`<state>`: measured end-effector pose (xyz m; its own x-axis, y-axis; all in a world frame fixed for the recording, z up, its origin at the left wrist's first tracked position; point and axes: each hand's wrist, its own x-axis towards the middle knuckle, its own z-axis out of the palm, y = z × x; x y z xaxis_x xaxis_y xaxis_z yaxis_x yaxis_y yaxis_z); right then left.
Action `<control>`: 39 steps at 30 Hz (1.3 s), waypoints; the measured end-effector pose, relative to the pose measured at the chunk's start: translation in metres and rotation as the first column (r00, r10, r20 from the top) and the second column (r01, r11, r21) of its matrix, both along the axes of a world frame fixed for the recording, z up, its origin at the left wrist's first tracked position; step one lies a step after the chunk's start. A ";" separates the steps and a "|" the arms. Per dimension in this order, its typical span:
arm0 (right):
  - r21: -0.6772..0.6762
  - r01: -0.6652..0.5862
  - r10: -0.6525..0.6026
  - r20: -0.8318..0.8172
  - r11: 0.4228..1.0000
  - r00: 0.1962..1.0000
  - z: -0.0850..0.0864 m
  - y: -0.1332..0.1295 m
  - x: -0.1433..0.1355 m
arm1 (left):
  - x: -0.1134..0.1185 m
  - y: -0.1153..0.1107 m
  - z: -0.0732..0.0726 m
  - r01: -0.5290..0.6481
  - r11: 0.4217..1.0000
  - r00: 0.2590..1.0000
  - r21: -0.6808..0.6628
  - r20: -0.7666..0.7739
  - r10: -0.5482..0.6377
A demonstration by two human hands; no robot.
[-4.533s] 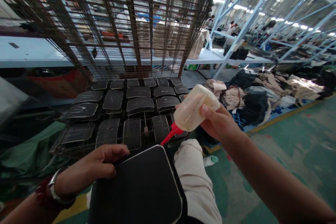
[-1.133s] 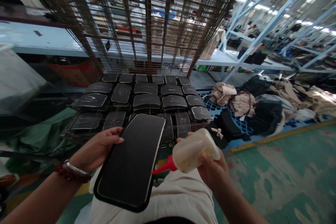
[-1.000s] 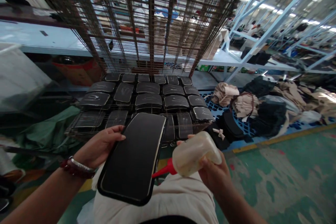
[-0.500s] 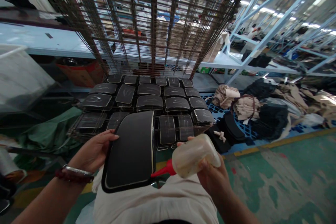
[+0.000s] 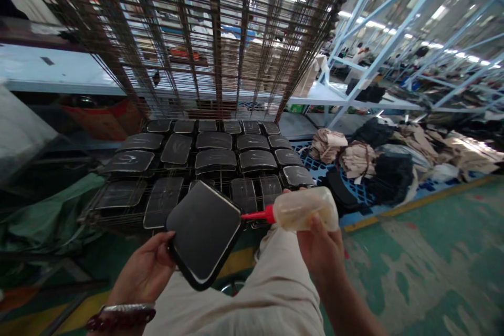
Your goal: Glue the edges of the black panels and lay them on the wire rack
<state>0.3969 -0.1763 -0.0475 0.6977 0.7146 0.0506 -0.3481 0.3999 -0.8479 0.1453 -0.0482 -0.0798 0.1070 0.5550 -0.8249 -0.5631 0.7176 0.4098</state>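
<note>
My left hand (image 5: 151,262) grips a dark panel (image 5: 205,231) by its left edge, with the thumb on top. The panel has rounded corners, a black border and a pale line of glue along part of its rim. My right hand (image 5: 321,241) is closed around a translucent squeeze bottle (image 5: 305,209) lying nearly level, with yellowish liquid inside. Its red nozzle (image 5: 255,215) points left, and the tip is at the panel's right corner. Whether the tip touches the panel I cannot tell. Behind the panel, rows of similar dark panels (image 5: 216,159) rest on a wire rack.
Tall wire rack shelves (image 5: 216,37) tilt up behind the panels. To the right, bundles of beige fabric (image 5: 356,160) and black pieces (image 5: 394,176) lie on a blue slatted pallet (image 5: 364,194). A red-brown box (image 5: 102,118) sits at left, near green cloth (image 5: 59,220).
The panel has been turned so a corner points toward me. The bottle has moved up and right and lies more level, its nozzle shifting from the panel's near right corner to the right one.
</note>
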 end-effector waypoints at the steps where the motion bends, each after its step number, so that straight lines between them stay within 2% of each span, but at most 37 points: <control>1: 0.003 -0.011 0.011 -0.003 1.000 1.000 -0.001 -0.001 0.000 | 0.000 0.000 -0.002 -0.011 1.000 1.000 -0.016 0.010 0.011; 6: 0.023 -0.043 0.044 -0.034 0.999 0.998 -0.009 -0.008 -0.007 | 0.000 0.001 -0.008 -0.052 0.998 0.998 -0.044 0.017 0.052; 13: 0.018 -0.202 0.202 -0.018 0.979 0.979 -0.025 -0.020 -0.018 | 0.008 0.003 0.001 -0.070 0.996 0.997 -0.048 0.034 0.072; 16: 0.029 -0.228 0.229 -0.035 0.973 0.973 -0.032 -0.025 -0.023 | 0.010 0.002 0.002 -0.078 0.996 0.996 -0.050 0.031 0.079; 21: 0.051 -0.266 0.270 -0.073 0.963 0.960 -0.033 -0.028 -0.032 | 0.009 0.002 -0.003 -0.091 0.996 0.995 -0.024 0.030 0.092; 25: 0.046 -0.270 0.272 -0.063 0.962 0.960 -0.037 -0.032 -0.038 | 0.009 0.002 -0.006 -0.114 0.993 0.993 0.015 0.021 0.113; 29: 0.064 -0.269 0.274 -0.078 0.961 0.959 -0.039 -0.031 -0.041 | 0.013 0.000 -0.001 -0.123 0.992 0.992 0.002 0.014 0.122; 35: 0.079 -0.167 0.173 -0.083 0.983 0.981 -0.039 -0.023 -0.038 | 0.020 -0.005 0.008 -0.165 0.986 0.986 0.023 0.010 0.165; 39: 0.052 -0.212 0.217 -0.111 0.976 0.970 -0.049 -0.025 -0.044 | 0.021 -0.005 0.003 -0.183 0.982 0.983 0.037 0.011 0.183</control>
<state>0.3529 -0.2012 -0.0967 0.5310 0.8473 0.0093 -0.5243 0.3372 -0.7820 0.1663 -0.0537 -0.0766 0.0067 0.5966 -0.8025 -0.6867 0.5862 0.4300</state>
